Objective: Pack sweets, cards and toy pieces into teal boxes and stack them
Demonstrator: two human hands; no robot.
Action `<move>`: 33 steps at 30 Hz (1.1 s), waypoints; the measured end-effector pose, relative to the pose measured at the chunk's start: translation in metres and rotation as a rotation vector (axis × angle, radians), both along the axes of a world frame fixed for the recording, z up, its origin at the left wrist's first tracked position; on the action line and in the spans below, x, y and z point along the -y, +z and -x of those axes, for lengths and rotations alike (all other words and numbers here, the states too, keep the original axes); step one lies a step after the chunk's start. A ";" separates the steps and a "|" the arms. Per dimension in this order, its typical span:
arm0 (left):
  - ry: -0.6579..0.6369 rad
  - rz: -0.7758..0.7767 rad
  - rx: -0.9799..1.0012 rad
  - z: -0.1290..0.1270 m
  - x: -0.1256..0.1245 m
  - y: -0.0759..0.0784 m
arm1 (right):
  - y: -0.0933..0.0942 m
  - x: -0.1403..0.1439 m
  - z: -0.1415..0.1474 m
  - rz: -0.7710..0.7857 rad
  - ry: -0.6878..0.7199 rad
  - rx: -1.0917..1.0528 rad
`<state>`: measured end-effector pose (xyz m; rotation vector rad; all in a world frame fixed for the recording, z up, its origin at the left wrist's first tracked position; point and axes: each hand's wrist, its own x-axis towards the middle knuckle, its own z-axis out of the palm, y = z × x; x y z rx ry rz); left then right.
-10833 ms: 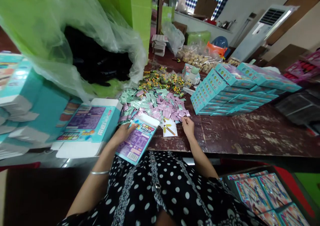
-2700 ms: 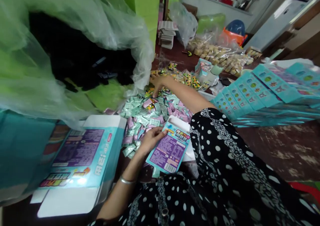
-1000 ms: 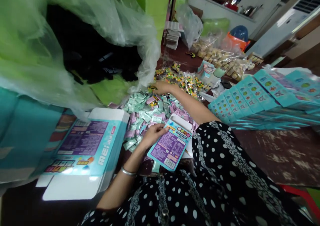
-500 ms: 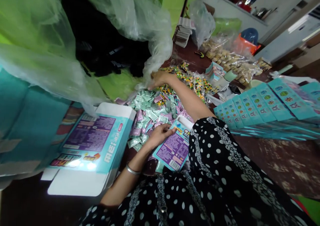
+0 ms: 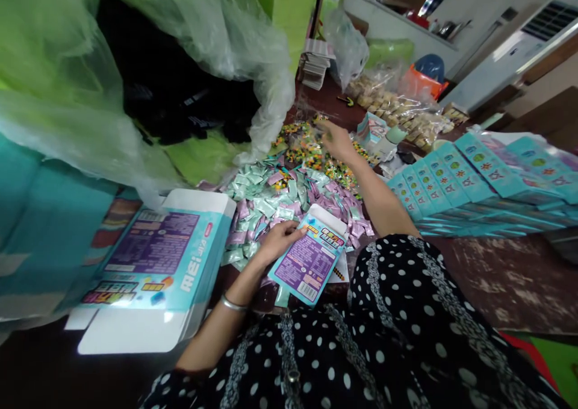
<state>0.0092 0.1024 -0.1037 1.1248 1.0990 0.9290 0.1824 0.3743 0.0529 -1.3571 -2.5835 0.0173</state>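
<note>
A: What is the left hand (image 5: 279, 241) doing?

B: Its fingers are clamped on the top of a small teal box (image 5: 308, 261) at the near edge of the bench (image 5: 497, 276), just beside the heap of green and pink sachets (image 5: 289, 198).

A: And the right hand (image 5: 336, 140)?

B: It is stretched out over the bags of yellow and green pieces (image 5: 311, 150) farther back, fingers loosely curled; I cannot tell whether it grips anything.

A: What lies around?

B: A large flat teal carton (image 5: 158, 264) lies at the near left edge, rows of teal boxes (image 5: 456, 186) stand on the right side, and a clear plastic bag (image 5: 180, 47) bulges at the far left.
</note>
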 end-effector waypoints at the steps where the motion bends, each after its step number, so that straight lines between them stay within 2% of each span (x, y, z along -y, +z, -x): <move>1: -0.003 -0.003 0.005 0.000 0.000 0.000 | 0.002 0.003 -0.021 -0.020 -0.061 -0.018; 3: -0.004 -0.009 0.012 0.000 0.000 -0.002 | 0.003 0.010 -0.063 -0.041 -0.181 -0.047; 6: 0.007 -0.012 0.018 -0.001 0.000 -0.005 | 0.000 0.020 -0.115 0.020 -0.378 -0.016; 7: 0.009 -0.010 0.019 0.000 0.000 -0.007 | 0.000 0.022 -0.126 0.034 -0.440 0.010; 9: 0.011 -0.005 0.022 0.000 0.000 -0.010 | 0.000 0.026 -0.132 -0.033 -0.522 0.051; 11: 0.008 0.000 0.025 0.000 0.000 -0.013 | 0.000 0.027 -0.114 -0.165 -0.499 0.045; 13: 0.008 0.001 0.027 0.000 0.000 -0.014 | -0.003 0.027 -0.073 -0.179 -0.357 0.023; 17: 0.004 0.006 0.021 0.001 0.000 -0.011 | -0.027 0.022 0.032 0.235 0.153 0.137; 19: -0.009 0.013 0.018 0.002 0.000 -0.008 | -0.041 0.019 0.072 0.336 0.247 0.268; 21: -0.019 0.018 0.020 0.002 0.000 -0.006 | -0.053 0.014 0.097 0.360 0.227 0.385; 25: -0.007 0.015 0.022 0.000 -0.001 -0.004 | -0.064 0.002 0.105 0.388 0.140 0.550; 29: 0.006 0.000 0.015 -0.002 -0.002 -0.004 | -0.066 0.000 0.094 0.442 0.111 0.655; 33: 0.018 -0.024 0.006 -0.003 -0.002 -0.006 | -0.064 0.010 0.083 0.412 0.128 0.649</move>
